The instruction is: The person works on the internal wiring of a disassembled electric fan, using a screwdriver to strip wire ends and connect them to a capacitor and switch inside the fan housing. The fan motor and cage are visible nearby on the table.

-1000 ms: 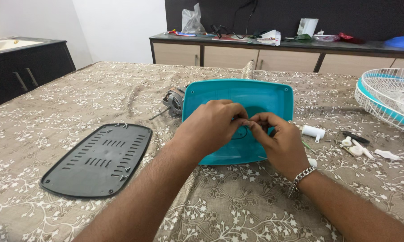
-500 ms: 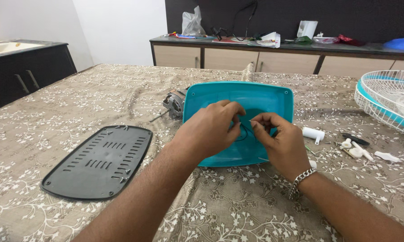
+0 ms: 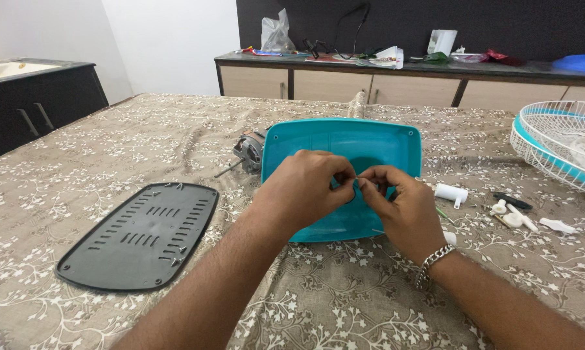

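Over one teal cover: two hands pinching.

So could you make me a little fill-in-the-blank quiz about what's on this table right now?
1. Both hands, the left hand and the right hand, meet over a ____ plastic tray.
2. The dark slotted panel lies on the person's ____ side.
3. The right wrist wears a metal ____.
4. The white wire fan guard has a ____ rim.

Missing words: teal; left; bracelet; teal
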